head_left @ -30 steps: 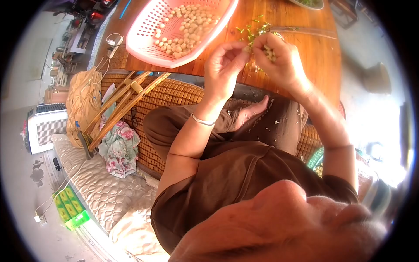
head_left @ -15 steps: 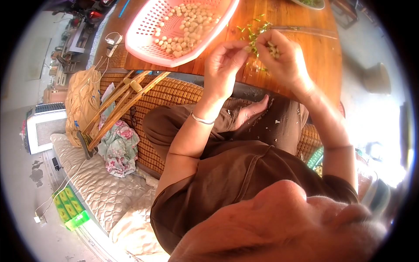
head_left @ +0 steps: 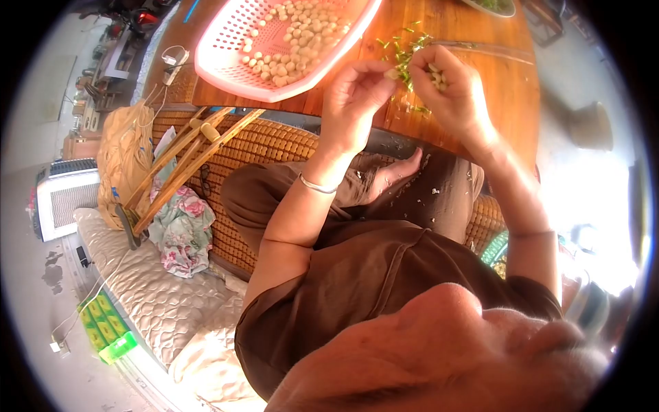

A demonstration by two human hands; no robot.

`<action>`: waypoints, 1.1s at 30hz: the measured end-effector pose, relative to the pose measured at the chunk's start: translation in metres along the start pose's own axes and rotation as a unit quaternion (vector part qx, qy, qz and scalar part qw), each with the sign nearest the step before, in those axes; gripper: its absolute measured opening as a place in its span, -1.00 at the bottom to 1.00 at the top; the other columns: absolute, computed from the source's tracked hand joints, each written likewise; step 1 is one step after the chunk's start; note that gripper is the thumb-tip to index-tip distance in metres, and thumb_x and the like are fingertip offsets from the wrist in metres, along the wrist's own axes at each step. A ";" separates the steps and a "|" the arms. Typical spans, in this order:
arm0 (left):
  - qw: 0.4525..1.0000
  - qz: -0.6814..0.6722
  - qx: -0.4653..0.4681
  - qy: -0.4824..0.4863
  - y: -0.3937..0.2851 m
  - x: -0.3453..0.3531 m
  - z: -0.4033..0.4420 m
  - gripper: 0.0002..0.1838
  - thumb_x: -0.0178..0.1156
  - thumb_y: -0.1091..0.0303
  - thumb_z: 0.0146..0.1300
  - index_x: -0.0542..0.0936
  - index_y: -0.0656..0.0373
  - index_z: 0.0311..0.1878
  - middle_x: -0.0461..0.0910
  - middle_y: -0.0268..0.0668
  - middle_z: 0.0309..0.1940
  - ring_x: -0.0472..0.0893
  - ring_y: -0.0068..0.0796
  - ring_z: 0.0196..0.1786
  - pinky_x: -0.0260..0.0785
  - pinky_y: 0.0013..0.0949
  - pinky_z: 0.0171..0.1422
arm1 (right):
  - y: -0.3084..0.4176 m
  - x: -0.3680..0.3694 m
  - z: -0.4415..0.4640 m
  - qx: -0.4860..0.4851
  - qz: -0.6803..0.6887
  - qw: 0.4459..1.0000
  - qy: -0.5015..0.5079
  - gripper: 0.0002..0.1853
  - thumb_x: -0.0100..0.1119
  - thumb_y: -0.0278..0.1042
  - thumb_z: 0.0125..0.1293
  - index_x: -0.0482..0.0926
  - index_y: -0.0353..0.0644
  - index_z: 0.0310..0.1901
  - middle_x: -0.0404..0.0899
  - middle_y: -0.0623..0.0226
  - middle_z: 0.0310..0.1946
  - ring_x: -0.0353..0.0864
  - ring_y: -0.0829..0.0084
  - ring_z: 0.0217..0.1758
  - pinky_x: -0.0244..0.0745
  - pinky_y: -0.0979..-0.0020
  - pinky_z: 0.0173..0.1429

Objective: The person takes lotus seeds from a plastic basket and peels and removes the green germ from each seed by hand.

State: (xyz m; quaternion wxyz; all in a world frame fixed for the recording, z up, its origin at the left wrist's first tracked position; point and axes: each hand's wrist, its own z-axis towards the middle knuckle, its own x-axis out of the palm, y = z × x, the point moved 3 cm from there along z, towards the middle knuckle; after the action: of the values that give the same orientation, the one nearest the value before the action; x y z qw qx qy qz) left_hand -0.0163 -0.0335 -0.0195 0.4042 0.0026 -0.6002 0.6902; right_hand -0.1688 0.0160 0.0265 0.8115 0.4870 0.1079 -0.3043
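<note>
My left hand (head_left: 353,103) is raised over the table's near edge, with thumb and forefinger pinching a small pale lotus seed (head_left: 392,73). Facing it on the right, my right hand (head_left: 449,93) has its fingers curled around several pale lotus seeds (head_left: 435,77) that show in the palm. A small gap separates the two hands' fingertips. Beneath and behind them, thin green slivers (head_left: 405,56) lie scattered on the wooden table (head_left: 480,82). Beyond my left hand stands a pink perforated basket (head_left: 226,65) holding many round cream-coloured seeds (head_left: 302,41).
A plate with something green (head_left: 491,5) sits at the table's far edge. Wooden crutches (head_left: 185,168) lean on the woven seat mat (head_left: 274,141) at my left, beside a floral cloth (head_left: 184,230). A power strip (head_left: 177,65) with cables lies left of the basket.
My right hand has shifted slightly right, widening the gap between the hands. The pale seed in my left fingertips now shows more clearly. The whole view has shifted slightly.
</note>
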 end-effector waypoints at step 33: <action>1.000 -0.026 -0.001 0.011 0.006 -0.010 0.001 -0.81 0.21 0.51 0.33 0.54 0.24 -0.01 0.63 -0.30 -0.17 0.61 -0.53 -0.14 0.50 -0.43 0.03 | -0.002 -0.001 0.000 0.059 0.035 0.998 0.013 -0.92 0.21 -0.44 0.27 0.54 -0.21 -0.25 0.63 0.29 -0.43 0.66 0.46 -0.37 0.53 0.43 -0.25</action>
State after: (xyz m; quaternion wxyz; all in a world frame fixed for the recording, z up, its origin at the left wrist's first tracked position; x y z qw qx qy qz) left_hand -0.0132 -0.0391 -0.0289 0.4283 0.0104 -0.5965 0.6787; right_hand -0.1707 0.0155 0.0262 0.7901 0.5415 0.0826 -0.2752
